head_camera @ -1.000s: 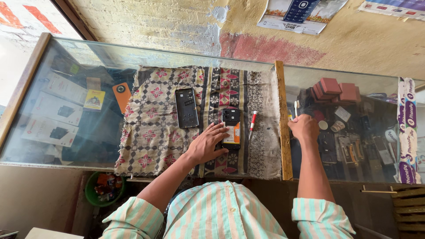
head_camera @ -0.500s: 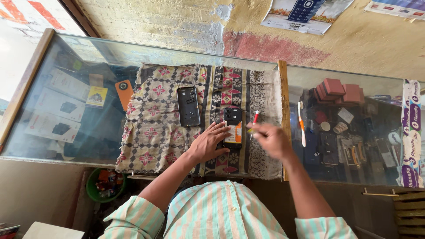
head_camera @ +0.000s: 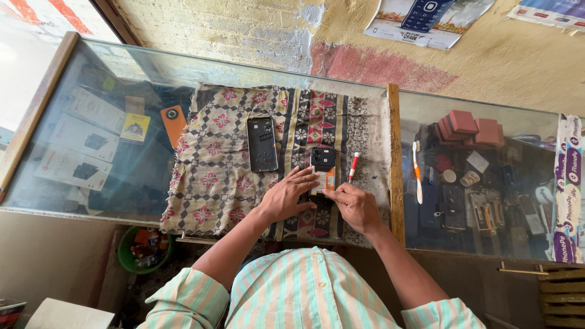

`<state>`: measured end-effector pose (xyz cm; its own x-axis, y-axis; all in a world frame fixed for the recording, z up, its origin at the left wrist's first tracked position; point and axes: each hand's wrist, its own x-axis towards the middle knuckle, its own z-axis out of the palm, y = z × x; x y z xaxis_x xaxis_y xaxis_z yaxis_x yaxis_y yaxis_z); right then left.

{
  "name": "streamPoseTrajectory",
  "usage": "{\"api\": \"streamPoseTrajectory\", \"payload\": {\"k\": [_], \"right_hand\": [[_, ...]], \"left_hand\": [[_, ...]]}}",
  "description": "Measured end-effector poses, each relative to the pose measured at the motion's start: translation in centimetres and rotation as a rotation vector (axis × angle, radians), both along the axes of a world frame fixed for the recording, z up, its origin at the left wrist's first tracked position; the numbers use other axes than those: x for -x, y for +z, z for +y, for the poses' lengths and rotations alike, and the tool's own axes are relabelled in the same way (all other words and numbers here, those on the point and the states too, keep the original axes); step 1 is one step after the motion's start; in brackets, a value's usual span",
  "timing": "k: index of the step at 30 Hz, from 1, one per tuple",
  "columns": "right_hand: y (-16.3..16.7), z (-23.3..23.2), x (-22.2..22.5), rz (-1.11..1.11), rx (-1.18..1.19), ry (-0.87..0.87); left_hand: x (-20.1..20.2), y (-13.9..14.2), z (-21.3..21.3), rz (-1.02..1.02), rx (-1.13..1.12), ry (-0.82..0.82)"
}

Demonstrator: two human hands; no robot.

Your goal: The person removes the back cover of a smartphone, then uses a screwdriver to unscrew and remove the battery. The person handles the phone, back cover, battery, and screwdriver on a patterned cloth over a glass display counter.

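Left hand: my left hand (head_camera: 286,198) lay flat with fingers spread on the cloth, its fingertips pressing the left edge of the opened phone (head_camera: 322,173); not clenched, steadying rather than gripping
Right hand: my right hand (head_camera: 356,207) came in from the right, thumb and forefinger pinched together at the phone's lower part; whether something tiny sat between them I could not tell
Phone: it lay back up on the patterned cloth (head_camera: 213,183), dark at the top, orange showing lower down, right between my two hands
Back cover: a dark back cover (head_camera: 262,144) lay on the cloth just left of the phone, apart from my fingers
Screwdriver: a red and white screwdriver (head_camera: 353,166) lay on the cloth just right of the phone, near my right hand, not touched
Toothbrush: an orange and white toothbrush (head_camera: 417,172) lay on the glass counter (head_camera: 73,91) past the wooden divider (head_camera: 395,164)
Under the glass: pink boxes (head_camera: 466,125) and small parts sat on the right, cartons on the left
Below: a green bowl (head_camera: 143,250) stood under the counter edge
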<state>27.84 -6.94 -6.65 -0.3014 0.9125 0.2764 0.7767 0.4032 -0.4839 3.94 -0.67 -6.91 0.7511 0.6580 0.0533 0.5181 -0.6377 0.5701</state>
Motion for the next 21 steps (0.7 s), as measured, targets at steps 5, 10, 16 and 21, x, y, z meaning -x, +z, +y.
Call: {"api": "streamPoseTrajectory", "payload": {"k": [5,10,16,21], "right_hand": [[-0.3,0.4,-0.3,-0.011,0.012,0.014],[0.5,0.6,-0.6,-0.021,0.029,0.001],[1.6,0.4,-1.0,0.017,0.020,0.029],[1.3,0.0,-2.7,0.020,0.160,-0.064]], "left_hand": [[0.0,-0.1,0.0,0.010,-0.013,-0.002],[0.1,-0.1,0.1,0.006,-0.012,-0.007],[0.0,-0.1,0.0,-0.006,0.000,-0.010],[0.1,0.0,0.0,-0.020,0.005,-0.002]]}}
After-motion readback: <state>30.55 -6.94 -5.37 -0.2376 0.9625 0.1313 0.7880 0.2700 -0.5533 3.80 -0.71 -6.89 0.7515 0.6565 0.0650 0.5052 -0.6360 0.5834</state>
